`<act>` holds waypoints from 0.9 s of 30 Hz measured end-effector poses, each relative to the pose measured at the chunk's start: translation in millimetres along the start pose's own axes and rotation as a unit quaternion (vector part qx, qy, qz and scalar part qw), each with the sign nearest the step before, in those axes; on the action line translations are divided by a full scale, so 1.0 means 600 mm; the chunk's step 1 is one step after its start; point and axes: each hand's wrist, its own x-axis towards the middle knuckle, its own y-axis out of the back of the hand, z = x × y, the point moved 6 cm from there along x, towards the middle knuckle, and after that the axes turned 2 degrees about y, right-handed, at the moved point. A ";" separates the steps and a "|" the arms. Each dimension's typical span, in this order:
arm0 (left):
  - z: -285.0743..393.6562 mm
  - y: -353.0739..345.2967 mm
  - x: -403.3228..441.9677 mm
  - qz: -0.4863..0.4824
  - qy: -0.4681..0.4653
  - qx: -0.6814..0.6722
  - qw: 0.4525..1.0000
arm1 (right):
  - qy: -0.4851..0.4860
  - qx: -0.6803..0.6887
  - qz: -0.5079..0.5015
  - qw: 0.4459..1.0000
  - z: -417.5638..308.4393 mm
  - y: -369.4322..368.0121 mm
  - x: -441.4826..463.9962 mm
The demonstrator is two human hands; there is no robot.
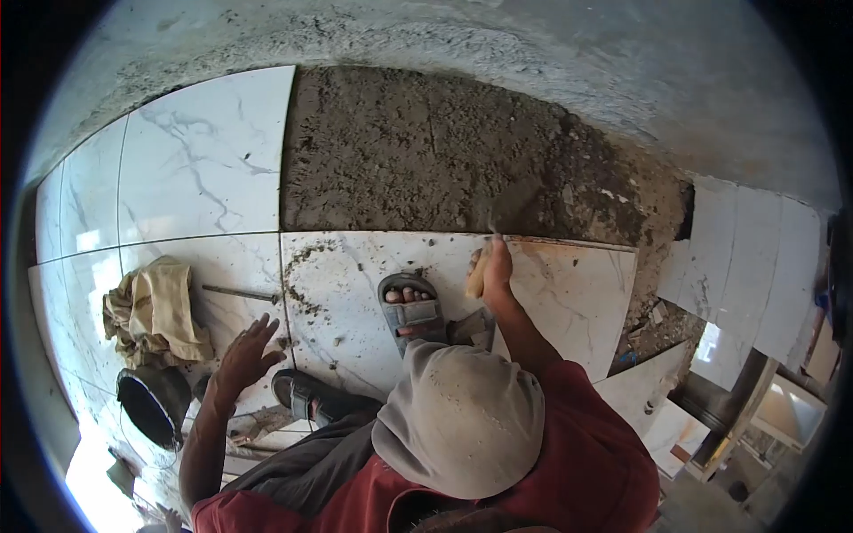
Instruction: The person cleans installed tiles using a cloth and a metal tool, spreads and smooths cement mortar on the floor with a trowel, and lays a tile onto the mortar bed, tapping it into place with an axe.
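My right hand (498, 266) is closed around the wooden handle of a trowel (513, 206). The blade lies over the right part of a bed of wet grey mortar (382, 147), dark and smeared, so whether it touches the surface is hard to tell. My left hand (249, 355) is held out over the floor with its fingers apart and nothing in it. Near that hand are a thin metal rod or tool (240, 292), a crumpled beige cloth (153, 311) and a black bucket (182, 395).
White marbled tiles (204, 160) border the mortar on the left and below, some dotted with mortar crumbs. A rough wall (498, 44) runs along the far side. Rubble (653, 333) and stacked white tiles (742, 258) lie at right. My sandalled foot (410, 306) stands on a tile.
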 end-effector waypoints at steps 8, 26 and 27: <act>0.008 -0.017 0.011 -0.031 -0.007 0.013 0.999 | -0.038 -0.167 -0.108 0.979 0.089 -0.132 -0.049; -0.009 -0.051 0.013 -0.047 -0.012 0.016 0.999 | 0.326 -0.681 -0.222 0.617 -0.093 -0.122 -0.029; -0.004 -0.050 0.016 -0.047 -0.020 0.022 0.998 | 0.342 -0.684 -0.235 0.601 -0.062 -0.160 -0.036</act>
